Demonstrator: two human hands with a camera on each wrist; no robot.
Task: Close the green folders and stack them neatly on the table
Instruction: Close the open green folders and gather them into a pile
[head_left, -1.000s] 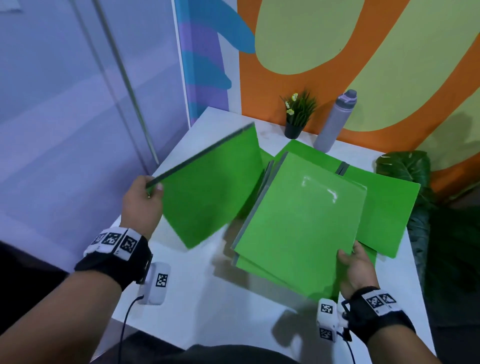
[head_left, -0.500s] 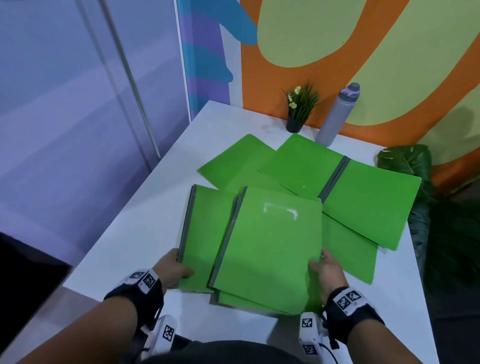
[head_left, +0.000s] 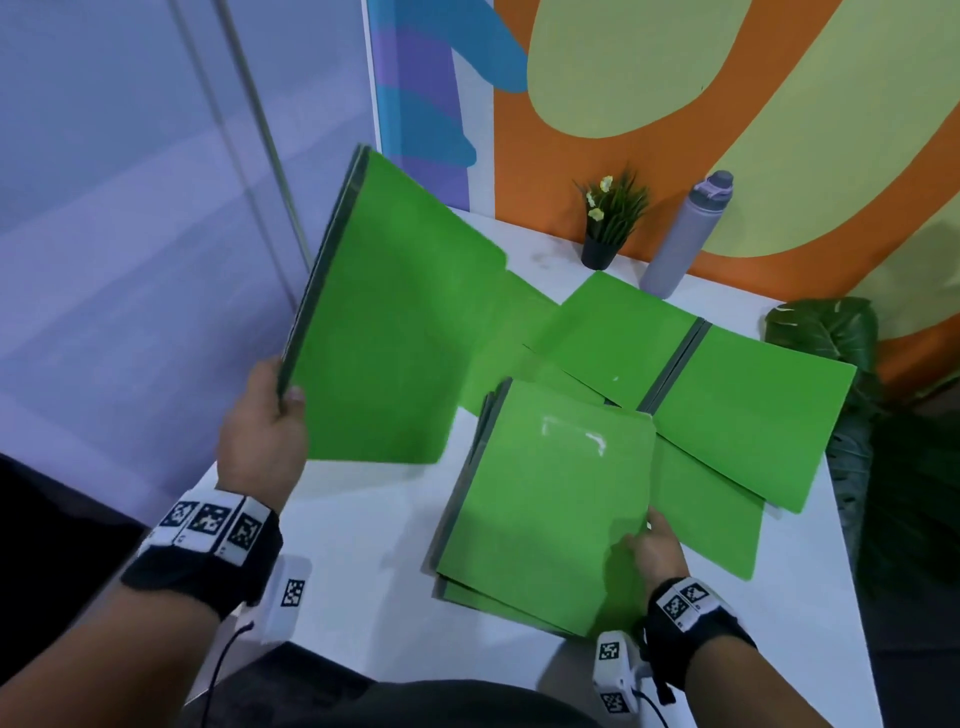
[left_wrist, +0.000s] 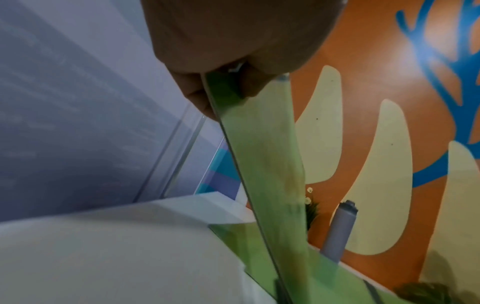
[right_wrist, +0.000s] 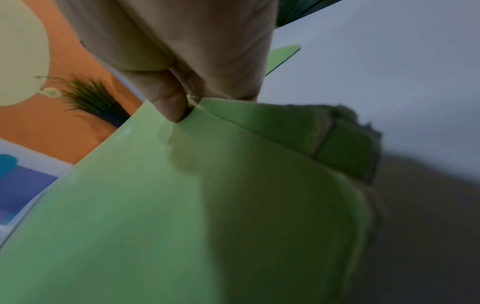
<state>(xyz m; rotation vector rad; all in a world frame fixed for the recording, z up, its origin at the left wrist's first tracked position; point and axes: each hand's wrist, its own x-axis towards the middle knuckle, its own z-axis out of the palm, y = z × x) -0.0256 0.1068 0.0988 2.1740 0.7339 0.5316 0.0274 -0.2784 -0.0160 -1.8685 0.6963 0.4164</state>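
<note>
Folders in bright green covered much of a white table (head_left: 363, 545) as a person sorted them with both hands. The left hand (head_left: 262, 431) gripped a closed green folder (head_left: 384, 343) at the near end of its grey spine, thumb on the cover, holding it tilted up in the air over the table's left edge. The left wrist view showed the fingers (left_wrist: 197, 96) curled behind that spine, with the cover running away edge-on.

The right hand (head_left: 655, 545) pinched the near right corner of a stack of closed folders (head_left: 550, 499) lying near the table's front edge, its thumb (right_wrist: 168, 102) pressed on the glossy top cover; the other fingers could not be made out beneath the stack. The covers under the top one stuck out slightly at the front edge.

Behind the stack, an open folder (head_left: 727, 410) lay flat with its grey spine running between two spread covers, reaching toward the table's right edge. Further green covers (head_left: 519, 322) lay partly beneath it.

At the table's back edge, against an orange and pale green mural, stood a small potted plant (head_left: 609, 221) and, just to its right, a grey water bottle (head_left: 685, 236).
</note>
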